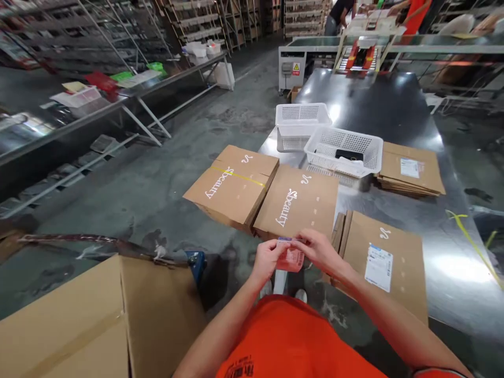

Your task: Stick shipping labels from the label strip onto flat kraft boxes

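Observation:
Close in front of my body, my left hand (265, 260) and my right hand (319, 253) pinch a small pinkish see-through packet (291, 260) by its upper edge. Printing and what looks like a barcode show on it; its contents cannot be made out. Just beyond my hands lies a stack of flat brown cartons (295, 202) marked "beauty". To its left, a similar stack (236, 181) is bound with a yellow strap. Right of my hands, more flattened cartons (397, 241) carry a white label (378, 266).
A white basket (342, 142) with a dark item inside and another white basket (302, 118) stand on the shiny metal table (366, 102). More labelled cartons (413, 165) lie at right. A large box (157, 315) is at lower left. Two people work at the far conveyor (311, 44).

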The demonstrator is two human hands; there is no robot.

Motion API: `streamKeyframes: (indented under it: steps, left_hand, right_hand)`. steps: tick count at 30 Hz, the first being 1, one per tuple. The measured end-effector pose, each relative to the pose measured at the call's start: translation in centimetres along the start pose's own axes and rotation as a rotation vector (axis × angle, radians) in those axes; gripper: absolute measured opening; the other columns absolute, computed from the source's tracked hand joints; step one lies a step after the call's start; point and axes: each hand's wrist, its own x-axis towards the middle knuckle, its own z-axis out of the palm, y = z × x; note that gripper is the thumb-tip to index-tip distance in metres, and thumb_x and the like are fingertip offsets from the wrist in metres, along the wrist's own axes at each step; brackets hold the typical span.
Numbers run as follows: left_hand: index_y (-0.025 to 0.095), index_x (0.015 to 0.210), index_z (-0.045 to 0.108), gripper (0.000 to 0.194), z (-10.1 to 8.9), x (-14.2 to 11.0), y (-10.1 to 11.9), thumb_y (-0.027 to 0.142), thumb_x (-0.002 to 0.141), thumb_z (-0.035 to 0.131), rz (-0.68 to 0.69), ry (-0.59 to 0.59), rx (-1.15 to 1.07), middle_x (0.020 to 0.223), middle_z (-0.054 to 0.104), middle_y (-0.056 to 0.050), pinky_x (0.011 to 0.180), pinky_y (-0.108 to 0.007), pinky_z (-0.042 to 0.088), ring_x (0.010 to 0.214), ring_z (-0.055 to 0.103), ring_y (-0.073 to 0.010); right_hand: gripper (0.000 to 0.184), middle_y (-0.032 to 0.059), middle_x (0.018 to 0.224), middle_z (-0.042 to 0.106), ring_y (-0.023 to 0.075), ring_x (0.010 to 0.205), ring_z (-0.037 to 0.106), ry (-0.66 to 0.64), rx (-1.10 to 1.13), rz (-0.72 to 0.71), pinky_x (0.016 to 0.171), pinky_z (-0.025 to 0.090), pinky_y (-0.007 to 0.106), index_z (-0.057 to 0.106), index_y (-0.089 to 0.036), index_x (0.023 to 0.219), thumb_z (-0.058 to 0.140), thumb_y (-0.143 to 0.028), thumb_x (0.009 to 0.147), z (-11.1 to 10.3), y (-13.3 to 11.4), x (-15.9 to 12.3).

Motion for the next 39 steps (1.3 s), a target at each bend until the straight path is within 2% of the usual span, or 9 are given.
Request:
streamKeyframes:
  steps: [6, 9, 15, 20, 22, 26, 30, 35, 39]
  left_hand:
    - [0.011, 0.092, 0.064, 0.044, -2.5, -0.6, -6.8, 0.032, 0.056, 0.078, -0.244, -0.092, -0.080, 0.081, 0.068, -0.005, 0.063, -0.025, 0.046, 0.068, 0.059, -0.0151]
    - [0.007, 0.086, 0.068, 0.040, -4.9, -2.9, -8.9, 0.041, 0.064, 0.072, -0.376, -0.138, -0.001, 0.072, 0.067, -0.007, 0.057, -0.028, 0.046, 0.060, 0.058, -0.0168]
    - [0.011, 0.108, 0.067, 0.045, -6.6, -1.0, -3.9, 0.043, 0.078, 0.059, 0.078, 0.060, 0.123, 0.110, 0.067, -0.012, 0.097, -0.035, 0.044, 0.104, 0.061, -0.0240]
    - [0.014, 0.117, 0.063, 0.046, -6.6, 3.0, -2.3, 0.039, 0.079, 0.057, 0.198, 0.121, 0.200, 0.131, 0.057, -0.013, 0.111, -0.035, 0.033, 0.127, 0.048, -0.0243]
    - [0.013, 0.115, 0.063, 0.048, -6.5, 3.1, -3.0, 0.042, 0.077, 0.060, 0.173, 0.107, 0.180, 0.128, 0.059, -0.014, 0.109, -0.038, 0.036, 0.124, 0.051, -0.0265]
    - [0.012, 0.110, 0.064, 0.056, -3.8, 1.8, -3.7, 0.054, 0.073, 0.065, 0.012, -0.105, -0.020, 0.114, 0.067, -0.014, 0.099, -0.043, 0.048, 0.105, 0.063, -0.0279]
    - [0.011, 0.106, 0.067, 0.062, -0.4, 0.1, -2.7, 0.059, 0.066, 0.071, -0.163, -0.373, -0.142, 0.107, 0.070, -0.014, 0.095, -0.043, 0.051, 0.097, 0.067, -0.0275]
    - [0.010, 0.095, 0.072, 0.057, -0.3, -1.0, -2.2, 0.061, 0.072, 0.064, -0.228, -0.441, 0.077, 0.098, 0.072, -0.012, 0.092, -0.040, 0.050, 0.095, 0.066, -0.0274]
    - [0.014, 0.099, 0.073, 0.054, 0.6, -1.3, -2.5, 0.060, 0.074, 0.063, -0.264, -0.531, 0.135, 0.100, 0.072, -0.011, 0.089, -0.039, 0.051, 0.096, 0.064, -0.0279]
  right_hand:
    - [0.026, 0.0077, 0.093, 0.064, 0.0195, 0.087, 0.055, 0.227, -0.437, 0.167, 0.074, 0.038, 0.027, 0.065, -0.016, 0.098, 0.053, -0.038, 0.092, -1.8, 4.5, 8.2]
    - [0.050, 0.0123, 0.107, 0.061, 0.0278, 0.098, 0.053, 0.212, -0.777, 0.252, 0.080, 0.039, 0.035, 0.053, -0.021, 0.130, 0.062, -0.042, 0.086, -2.7, 5.2, 10.1]
    - [0.046, 0.0167, 0.135, 0.046, 0.0281, 0.124, 0.042, 0.115, -0.802, 0.050, 0.104, 0.033, 0.041, 0.048, -0.007, 0.136, 0.042, -0.028, 0.096, 0.5, 4.4, 10.9]
    - [0.055, 0.0162, 0.149, 0.027, 0.0313, 0.141, 0.019, -0.056, -0.746, -0.214, 0.116, 0.014, 0.050, 0.044, -0.009, 0.140, 0.047, -0.038, 0.093, 5.1, 3.8, 6.5]
    - [0.054, 0.0132, 0.151, 0.024, 0.0315, 0.142, 0.015, 0.052, -0.705, -0.090, 0.115, 0.012, 0.053, 0.042, -0.016, 0.142, 0.046, -0.042, 0.094, 4.5, 4.7, 4.4]
    - [0.083, 0.0219, 0.147, 0.027, 0.0375, 0.134, 0.032, 0.431, -0.413, 0.610, 0.107, 0.030, 0.055, 0.023, -0.012, 0.150, 0.054, -0.055, 0.086, 0.0, 7.7, 1.3]
    - [0.090, 0.0157, 0.143, 0.038, 0.0277, 0.127, 0.044, 0.524, -0.065, 0.617, 0.106, 0.038, 0.038, 0.019, -0.013, 0.150, 0.059, -0.054, 0.080, -5.0, 11.7, -4.6]
    - [0.089, 0.0176, 0.137, 0.043, 0.0285, 0.121, 0.049, 0.580, -0.095, 0.888, 0.103, 0.041, 0.039, 0.025, -0.013, 0.147, 0.060, -0.056, 0.078, -11.0, 17.1, -16.9]
    - [0.082, 0.0222, 0.139, 0.039, 0.0345, 0.128, 0.040, 0.389, -0.329, 0.965, 0.102, 0.038, 0.047, 0.037, -0.011, 0.140, 0.066, -0.052, 0.075, -12.2, 14.6, -17.3]
